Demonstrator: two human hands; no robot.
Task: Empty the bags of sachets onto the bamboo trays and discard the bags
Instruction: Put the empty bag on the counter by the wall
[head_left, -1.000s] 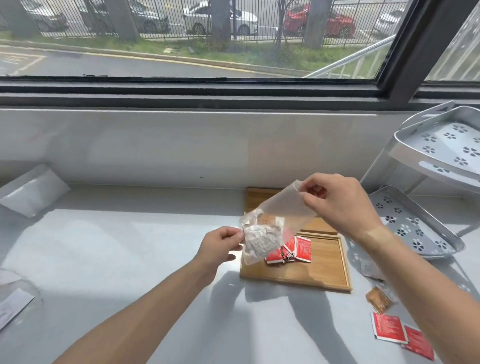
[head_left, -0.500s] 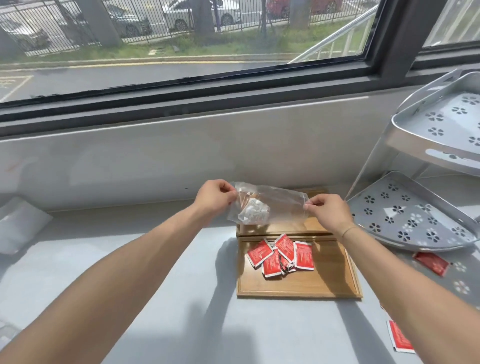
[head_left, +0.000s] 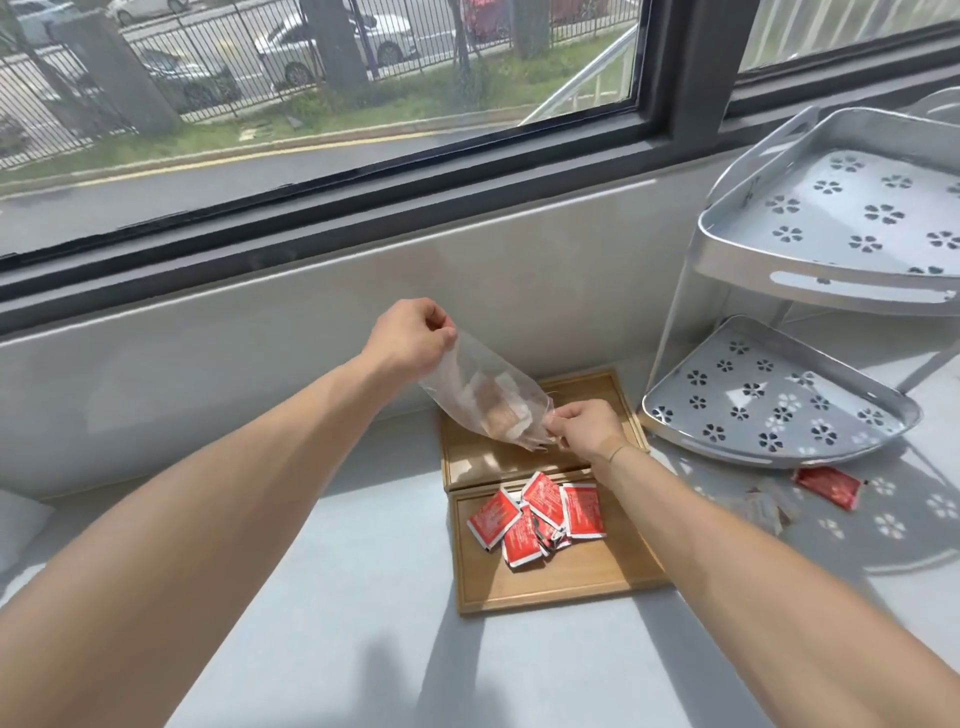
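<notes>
A clear plastic bag (head_left: 470, 391) with white and brown sachets (head_left: 501, 415) inside hangs tilted over the far bamboo tray (head_left: 618, 410). My left hand (head_left: 410, 335) pinches the bag's upper end, raised high. My right hand (head_left: 584, 428) pinches its lower end just above the far tray. The sachets have gathered at the lower end, near my right hand. The near bamboo tray (head_left: 613, 577) holds several red sachets (head_left: 540, 517) in a loose pile.
A grey two-tier corner shelf (head_left: 779, 410) with flower cut-outs stands at the right. On the counter beside it lie a red sachet (head_left: 826, 486) and pale sachets (head_left: 763, 512). The window wall rises right behind the trays.
My left hand lifted its end of the bag while my right hand dropped toward the far tray. The bag went from level to tilted, and the sachets slid to the lower end.
</notes>
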